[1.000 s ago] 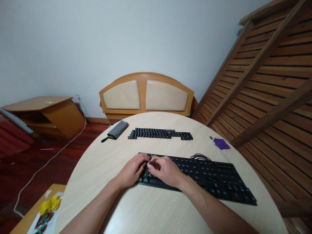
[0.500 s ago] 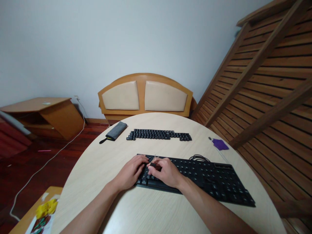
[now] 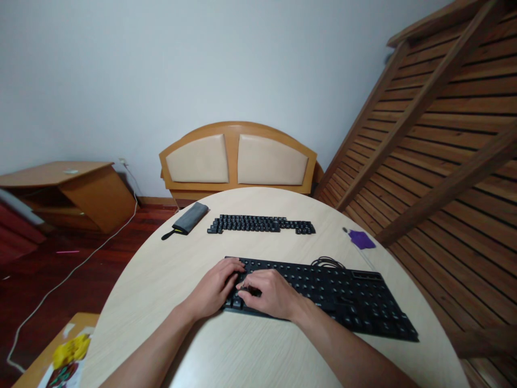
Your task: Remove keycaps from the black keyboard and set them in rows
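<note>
A black keyboard [image 3: 323, 293] lies at an angle across the near part of the table, many of its key positions bare and several keycaps still fitted at its left end. My left hand [image 3: 216, 285] rests over that left end, fingers stretched across the top corner and thumb apart from them. Beside it, my right hand [image 3: 270, 293] is closed around a small dark tool [image 3: 252, 291] that looks like a keycap puller, held low over the left keys. Its tip is mostly hidden by the fingers. Beyond the keyboard, loose black keycaps [image 3: 254, 223] lie in keyboard-like rows.
A grey pouch [image 3: 191, 217] lies at the table's far left. On the right are a purple cloth piece [image 3: 362, 240] and the coiled black cable [image 3: 328, 262]. The round table [image 3: 226, 350] faces a headboard [image 3: 238, 129]; wooden slats [image 3: 452, 134] lean at the right.
My right hand has turned and moved slightly left and down; the tool's thin wire end, upright before, now points toward the keys. The left hand stays on the keyboard. The view has shifted slightly.
</note>
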Action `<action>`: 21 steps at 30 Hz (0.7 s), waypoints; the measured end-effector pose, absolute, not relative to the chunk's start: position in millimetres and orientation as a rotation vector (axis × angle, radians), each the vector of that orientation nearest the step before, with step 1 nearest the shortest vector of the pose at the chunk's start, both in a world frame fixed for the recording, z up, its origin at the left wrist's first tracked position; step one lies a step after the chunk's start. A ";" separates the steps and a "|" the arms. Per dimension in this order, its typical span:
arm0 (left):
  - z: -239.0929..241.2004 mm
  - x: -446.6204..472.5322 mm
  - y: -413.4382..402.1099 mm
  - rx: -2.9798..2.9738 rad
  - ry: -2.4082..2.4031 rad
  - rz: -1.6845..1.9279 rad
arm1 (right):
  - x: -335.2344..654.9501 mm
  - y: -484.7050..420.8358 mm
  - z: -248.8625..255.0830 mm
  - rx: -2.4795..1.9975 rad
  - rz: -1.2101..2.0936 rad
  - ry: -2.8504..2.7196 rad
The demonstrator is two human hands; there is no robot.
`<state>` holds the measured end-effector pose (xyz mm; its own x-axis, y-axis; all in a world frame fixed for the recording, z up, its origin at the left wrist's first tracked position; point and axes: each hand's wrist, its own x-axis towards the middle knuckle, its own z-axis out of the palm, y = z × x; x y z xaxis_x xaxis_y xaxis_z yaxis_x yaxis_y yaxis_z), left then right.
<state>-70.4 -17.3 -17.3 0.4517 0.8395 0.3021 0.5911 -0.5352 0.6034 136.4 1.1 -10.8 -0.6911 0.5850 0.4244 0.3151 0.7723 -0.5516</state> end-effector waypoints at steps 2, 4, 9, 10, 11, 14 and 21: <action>-18.1 -70.7 -17.2 2.296 1.209 0.816 | 135.6 1.9 -13.2 -0.646 0.537 -2.365; -18.2 -70.9 -17.0 2.298 1.209 0.816 | 134.7 3.4 -16.1 -0.656 0.480 -2.345; -16.5 -70.5 -17.2 2.297 1.198 0.816 | 133.7 6.4 -21.1 -0.799 0.393 -2.313; -16.4 -70.5 -17.2 2.297 1.195 0.818 | 133.7 6.3 -20.8 -0.829 0.386 -2.320; -16.4 -70.5 -17.1 2.297 1.192 0.822 | 133.9 6.0 -20.0 -0.849 0.383 -2.327; -16.9 -70.7 -16.9 2.297 1.185 0.831 | 134.7 5.0 -15.4 -0.887 0.452 -2.329; -14.1 -69.7 -17.2 2.286 1.178 0.832 | 136.1 10.3 -12.9 -0.965 1.021 -2.088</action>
<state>-69.7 -17.2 -14.1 0.4578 0.8328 0.3111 0.5715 -0.5438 0.6146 136.1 10.3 -12.9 -0.5449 0.8134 0.2038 0.3385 0.4357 -0.8340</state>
